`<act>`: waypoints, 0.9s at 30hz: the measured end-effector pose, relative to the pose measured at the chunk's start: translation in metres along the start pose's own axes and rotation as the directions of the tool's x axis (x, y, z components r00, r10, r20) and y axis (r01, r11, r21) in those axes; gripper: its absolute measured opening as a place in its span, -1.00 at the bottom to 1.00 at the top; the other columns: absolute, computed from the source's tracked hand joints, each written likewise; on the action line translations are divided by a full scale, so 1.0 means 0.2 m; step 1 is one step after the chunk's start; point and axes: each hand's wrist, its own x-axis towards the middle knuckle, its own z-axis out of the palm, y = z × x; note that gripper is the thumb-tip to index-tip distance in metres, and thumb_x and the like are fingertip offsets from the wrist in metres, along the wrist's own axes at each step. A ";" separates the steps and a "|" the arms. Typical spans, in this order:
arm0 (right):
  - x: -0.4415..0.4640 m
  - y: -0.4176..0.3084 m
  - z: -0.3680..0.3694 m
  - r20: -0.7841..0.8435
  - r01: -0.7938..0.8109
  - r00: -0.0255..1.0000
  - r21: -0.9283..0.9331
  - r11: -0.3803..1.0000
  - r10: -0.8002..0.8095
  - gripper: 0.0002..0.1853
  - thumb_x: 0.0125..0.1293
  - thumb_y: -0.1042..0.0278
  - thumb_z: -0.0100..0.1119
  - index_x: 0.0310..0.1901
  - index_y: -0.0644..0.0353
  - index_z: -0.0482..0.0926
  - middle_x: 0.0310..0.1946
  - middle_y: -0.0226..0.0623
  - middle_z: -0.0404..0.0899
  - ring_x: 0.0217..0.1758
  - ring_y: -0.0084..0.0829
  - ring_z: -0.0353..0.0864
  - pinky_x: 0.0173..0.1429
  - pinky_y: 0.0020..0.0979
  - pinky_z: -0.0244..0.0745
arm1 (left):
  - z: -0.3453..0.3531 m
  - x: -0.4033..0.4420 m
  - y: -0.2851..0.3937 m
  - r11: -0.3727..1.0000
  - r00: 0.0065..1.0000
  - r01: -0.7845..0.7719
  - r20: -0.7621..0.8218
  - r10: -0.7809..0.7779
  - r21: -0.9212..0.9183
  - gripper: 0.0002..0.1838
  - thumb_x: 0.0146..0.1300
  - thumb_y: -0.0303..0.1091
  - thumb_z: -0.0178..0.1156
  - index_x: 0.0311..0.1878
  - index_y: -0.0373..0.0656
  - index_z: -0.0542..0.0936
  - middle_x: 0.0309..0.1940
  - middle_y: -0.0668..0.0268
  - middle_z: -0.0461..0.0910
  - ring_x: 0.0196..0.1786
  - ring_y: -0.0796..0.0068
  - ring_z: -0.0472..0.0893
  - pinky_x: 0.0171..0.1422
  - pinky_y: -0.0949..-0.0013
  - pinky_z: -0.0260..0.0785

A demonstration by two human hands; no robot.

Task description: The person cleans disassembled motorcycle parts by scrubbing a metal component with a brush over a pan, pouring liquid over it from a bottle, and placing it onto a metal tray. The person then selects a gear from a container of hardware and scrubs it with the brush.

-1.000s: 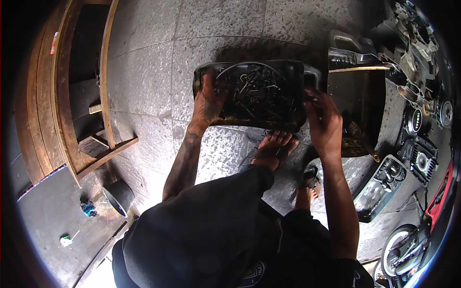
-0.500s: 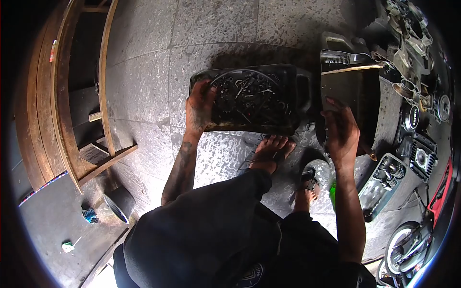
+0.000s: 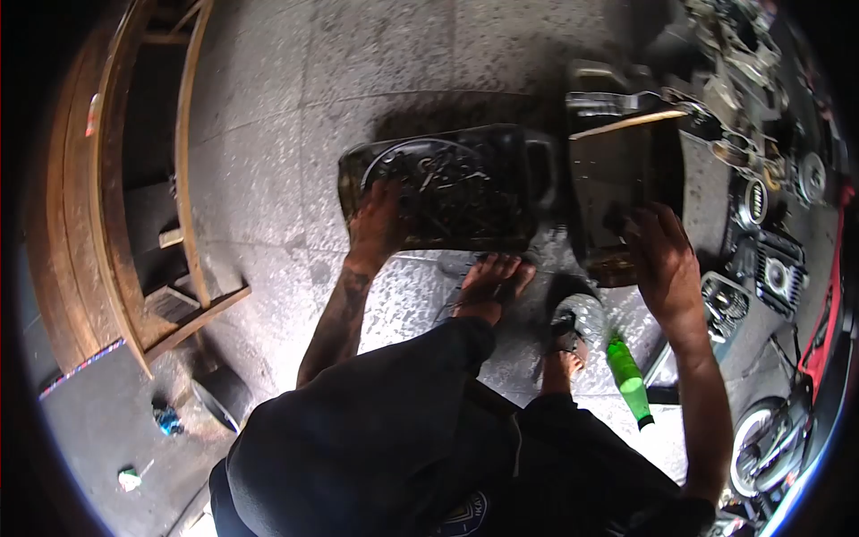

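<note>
A black cut-open jerrycan tray (image 3: 510, 148) lies on the floor, filled with bolts and small metal parts (image 3: 438, 183). A thin curved cable or hose runs over the parts. My left hand (image 3: 378, 224) reaches over the tray's near-left corner, its fingers stretched out over the parts and slightly blurred. Beside it stands a second cut-open container (image 3: 580, 210) with dark liquid-looking contents. My right hand (image 3: 667, 268) hovers at its near-right side, fingers loosely bent and nothing visible in them. Their tips are smeared by motion.
A wooden stick (image 3: 631, 123) lies across the second container. Engine parts (image 3: 734, 98) line the right side. A green bottle (image 3: 628, 380) lies by my foot (image 3: 494, 285). A wooden bench (image 3: 112, 206) stands left, near a dark bucket (image 3: 224, 391). A motorcycle wheel (image 3: 750, 447) is at lower right.
My left hand has moved off the tray's left edge, inward over the parts. My right hand has moved nearer and to the right, uncovering the green bottle. The view has shifted slightly.
</note>
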 end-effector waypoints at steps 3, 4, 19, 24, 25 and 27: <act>-0.14 0.12 -0.16 0.157 0.006 0.987 -0.297 0.955 0.043 -0.70 0.20 0.38 0.16 -0.01 0.13 0.48 -0.07 -0.13 0.43 -0.04 -0.06 0.50 -0.01 -0.14 0.51 | 0.09 0.02 -0.06 0.999 1.000 0.009 -0.030 -0.011 -0.044 -0.33 -0.02 -0.38 0.27 0.24 -0.07 0.31 0.08 0.06 0.42 -0.06 -0.13 0.55 -0.08 -0.03 0.46; -0.19 0.14 -0.20 0.182 -0.069 0.973 -0.357 0.932 0.142 -0.67 0.20 0.27 0.20 0.00 0.09 0.46 -0.07 -0.15 0.41 -0.06 -0.08 0.51 -0.03 -0.12 0.52 | 0.15 0.03 -0.11 0.999 0.995 -0.018 -0.099 0.014 -0.037 -0.38 -0.03 -0.36 0.29 0.17 -0.09 0.34 0.07 0.03 0.42 -0.03 -0.14 0.53 -0.04 -0.02 0.45; -0.32 0.35 -0.07 0.312 -0.441 0.765 -0.384 0.811 0.564 -0.66 0.31 0.23 0.04 0.10 0.05 0.37 -0.26 -0.01 0.60 -0.21 0.03 0.63 -0.16 0.01 0.52 | -0.16 0.55 1.12 0.463 0.786 0.201 0.424 0.450 -0.863 -0.73 0.33 -0.39 0.12 0.05 -0.23 0.43 -0.32 0.23 0.60 -0.37 0.43 0.65 -0.37 0.42 0.49; -0.29 0.36 0.04 -0.084 -0.372 0.916 0.190 0.909 0.393 -0.70 0.21 0.26 0.19 -0.05 0.10 0.48 -0.26 -0.04 0.62 -0.21 0.02 0.62 -0.15 -0.06 0.52 | 0.14 0.85 1.33 0.846 0.760 -0.058 0.526 0.382 -0.529 -0.80 0.22 -0.43 0.16 -0.14 -0.34 0.50 -0.57 0.18 0.58 -0.60 0.40 0.62 -0.54 0.36 0.47; -0.25 0.32 0.08 -0.196 -0.283 0.910 0.348 0.894 0.365 -0.72 0.18 0.27 0.24 -0.09 0.11 0.51 -0.24 -0.04 0.61 -0.21 0.02 0.61 -0.15 -0.07 0.52 | 0.24 0.92 1.33 0.848 0.730 0.000 0.579 0.362 -0.530 -0.75 0.19 -0.46 0.16 -0.08 -0.35 0.47 -0.59 0.17 0.59 -0.66 0.40 0.60 -0.62 0.34 0.43; -0.17 0.30 0.19 -0.235 -0.239 0.909 0.383 0.892 0.344 -0.76 0.17 0.31 0.27 -0.16 0.18 0.54 -0.22 -0.04 0.58 -0.18 0.04 0.59 -0.16 -0.11 0.53 | 0.25 0.94 1.36 0.880 0.675 0.004 0.651 0.348 -0.475 -0.69 0.16 -0.51 0.12 -0.01 -0.34 0.43 -0.45 0.07 0.62 -0.45 0.23 0.67 -0.42 0.25 0.52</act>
